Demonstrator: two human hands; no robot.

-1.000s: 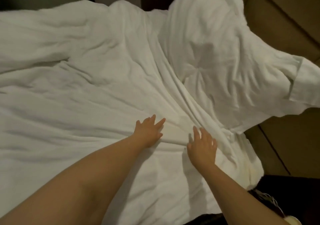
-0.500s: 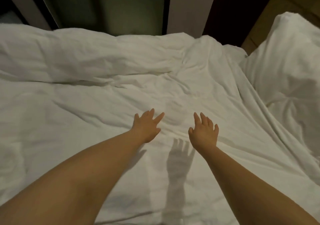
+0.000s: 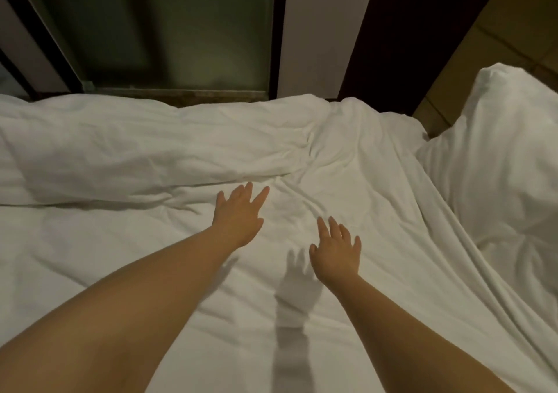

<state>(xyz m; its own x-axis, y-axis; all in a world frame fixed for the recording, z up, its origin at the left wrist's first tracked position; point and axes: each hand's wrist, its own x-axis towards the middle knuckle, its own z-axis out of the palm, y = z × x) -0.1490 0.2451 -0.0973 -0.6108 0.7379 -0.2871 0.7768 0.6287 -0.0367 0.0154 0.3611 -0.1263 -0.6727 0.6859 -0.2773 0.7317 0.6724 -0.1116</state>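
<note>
A white duvet [image 3: 120, 241] covers the bed and fills most of the view, with creases running toward the far right. My left hand [image 3: 238, 214] reaches across it with fingers straight and spread, close to a raised fold [image 3: 151, 157] along the far side. My right hand [image 3: 336, 249] is a little nearer and to the right, fingers also straight and spread, hovering just above the cloth and casting a shadow on it. Neither hand holds anything.
A white pillow [image 3: 498, 166] lies at the right edge of the bed. Beyond the far edge stand a dark glass panel [image 3: 169, 30], a pale wall strip [image 3: 326, 30] and brown padded panelling [image 3: 513, 30].
My view has swung left and up from the pillow corner to the far side of the bed. Both hands have lifted off the creases and reached further across, the left one farthest.
</note>
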